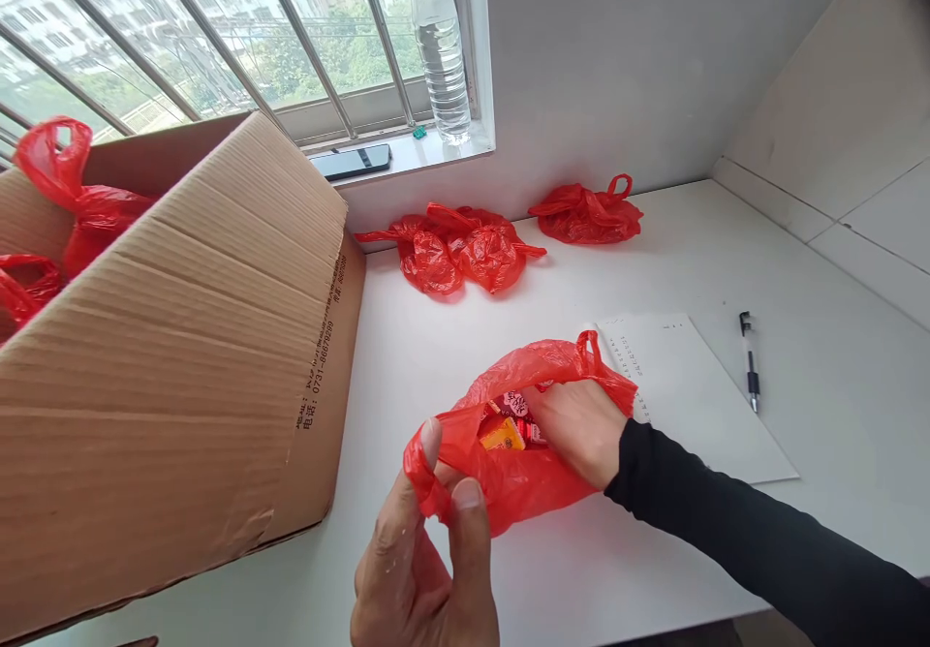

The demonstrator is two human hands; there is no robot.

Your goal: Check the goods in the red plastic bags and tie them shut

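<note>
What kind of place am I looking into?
Likely an indoor room on an upper floor, perhaps a home or small office. A barred window looks out on buildings and treetops, and a white table below it bears a notepad and pen.

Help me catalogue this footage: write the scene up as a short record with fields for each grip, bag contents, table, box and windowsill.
Left grip: holding a handle of the open red plastic bag
Right grip: inside that bag, fingers hidden
Bag contents: wrapped packets, one yellow-orange
White table: more red plastic bags, white paper pad, pen at the pad's right
Cardboard box: left of the open bag, red bags inside
Windowsill: phone, clear plastic bottle
</note>
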